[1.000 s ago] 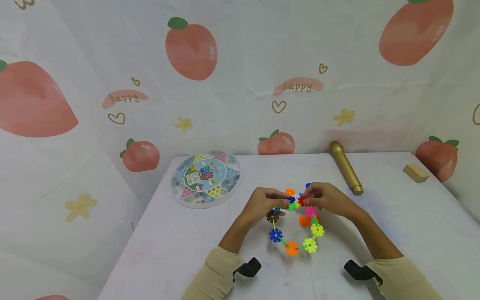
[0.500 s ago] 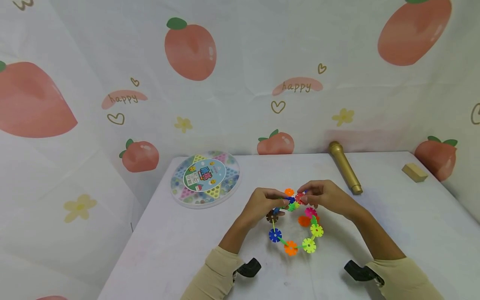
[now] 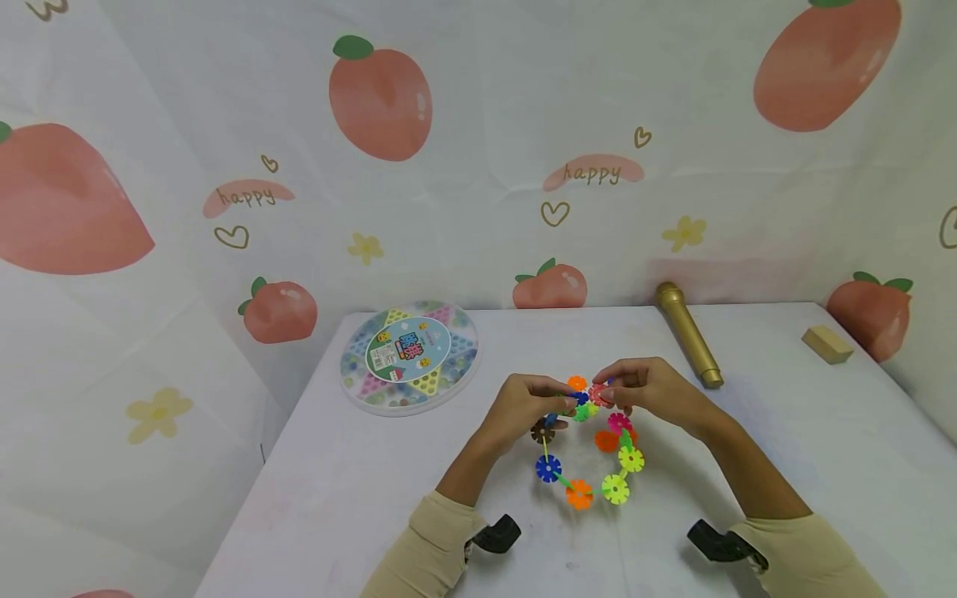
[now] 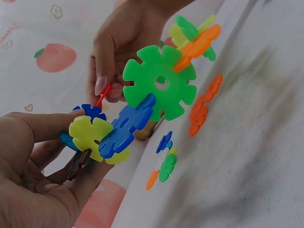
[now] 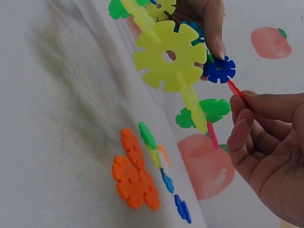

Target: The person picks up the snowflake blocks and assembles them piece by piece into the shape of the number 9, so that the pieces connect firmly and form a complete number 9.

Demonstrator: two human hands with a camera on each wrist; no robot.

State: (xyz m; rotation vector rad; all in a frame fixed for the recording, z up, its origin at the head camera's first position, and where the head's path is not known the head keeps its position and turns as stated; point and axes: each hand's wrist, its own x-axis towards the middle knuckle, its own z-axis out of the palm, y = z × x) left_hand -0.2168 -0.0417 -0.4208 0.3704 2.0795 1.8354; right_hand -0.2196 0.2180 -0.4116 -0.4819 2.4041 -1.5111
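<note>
A chain of notched plastic snowflake discs hangs in a loop between the hands, with an orange disc (image 3: 579, 495) at its bottom. My left hand (image 3: 523, 411) holds one end, its thumb and fingers round a dark blue disc (image 5: 219, 70) and its neighbours. In my right hand (image 3: 654, 394), thumb and fingertips pinch a red disc (image 5: 236, 91), seen edge-on, whose edge meets the blue disc's rim. On the loop's right side are a pink disc (image 3: 619, 423) and yellow-green discs (image 3: 631, 459). A large green disc (image 4: 142, 71) fills the middle of the left wrist view.
Joined orange discs (image 5: 127, 183) and a row of mixed-colour discs (image 5: 148, 137) lie on the white table (image 3: 314, 515) beneath the hands. Farther back are a round Chinese-checkers box (image 3: 351, 374), a gold microphone-shaped tube (image 3: 689, 336) and a wooden block (image 3: 826, 344).
My right hand has shifted slightly left and up with the red disc, closer to my left hand, then stayed nearly still. My left hand has hardly moved.
</note>
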